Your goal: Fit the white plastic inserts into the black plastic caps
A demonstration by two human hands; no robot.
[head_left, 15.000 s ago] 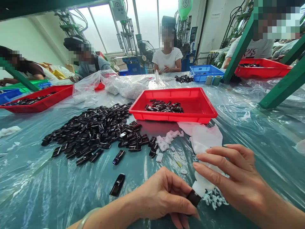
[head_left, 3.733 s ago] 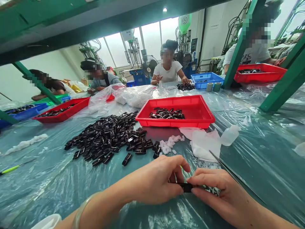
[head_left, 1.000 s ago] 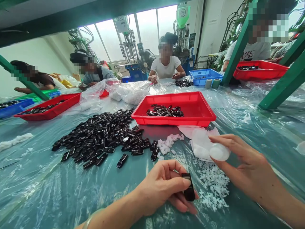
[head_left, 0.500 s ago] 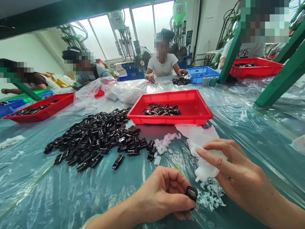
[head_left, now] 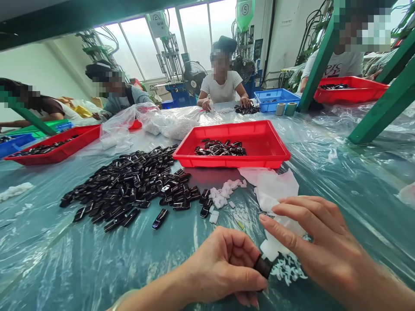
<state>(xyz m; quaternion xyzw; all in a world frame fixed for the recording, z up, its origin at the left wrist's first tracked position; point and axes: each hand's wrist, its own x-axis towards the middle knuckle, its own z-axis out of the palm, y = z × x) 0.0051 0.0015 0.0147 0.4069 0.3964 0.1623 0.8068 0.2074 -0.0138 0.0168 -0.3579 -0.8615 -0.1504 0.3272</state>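
My left hand (head_left: 231,263) is closed around a small glossy black plastic piece (head_left: 263,265), pinched between thumb and curled fingers. One end of it sticks out to the right. My right hand (head_left: 320,242) is just beside it, index and other fingers stretched out, with a white cloth-like piece (head_left: 269,249) in its grip. The tip of that white piece meets the end of the black piece. How the right thumb grips it is hidden. Under and behind the fingers lies a thin white sheet (head_left: 277,188). Small white shavings (head_left: 288,268) are scattered below the right hand.
A large pile of black pieces (head_left: 129,185) lies left of centre on the plastic-covered table (head_left: 81,268). Behind stands a red tray (head_left: 231,163) holding more. White scraps (head_left: 223,194) sit in front of it. Green posts (head_left: 382,99) rise at right. Several co-workers sit around the table.
The white piece in my right hand has come down to the black piece. The left hand has turned the black piece slightly. The pile and tray stay put.
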